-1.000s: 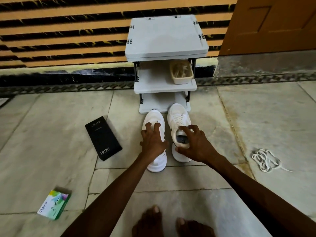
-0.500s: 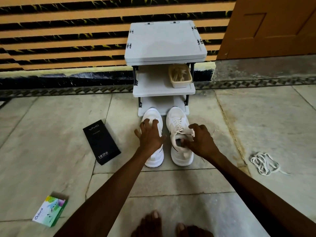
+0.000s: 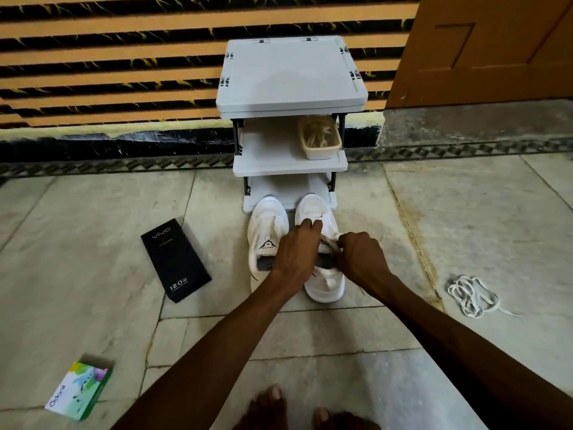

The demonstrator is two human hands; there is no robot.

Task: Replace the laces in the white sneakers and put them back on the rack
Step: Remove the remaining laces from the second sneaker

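Two white sneakers stand side by side on the floor, toes against the bottom shelf of the grey rack [image 3: 291, 72]. The left sneaker [image 3: 266, 231] has no hand on it and its tongue logo shows. My left hand [image 3: 297, 249] reaches across to the right sneaker [image 3: 325, 280], fingertips on its laced top. My right hand [image 3: 359, 259] pinches the right sneaker's tongue or lace at the opening. A loose bundle of white laces [image 3: 469, 294] lies on the floor to the right.
A beige basket [image 3: 322, 150] holding pale laces sits on the rack's middle shelf. A black box [image 3: 175, 259] lies left of the sneakers, a small green-white box [image 3: 77, 389] at lower left. My bare feet [image 3: 307, 411] are at the bottom edge. Wall and door behind.
My left hand left the left sneaker and moved right onto the right sneaker. Both sneakers slid forward to the rack's bottom shelf. My right hand stayed at the right sneaker's opening.
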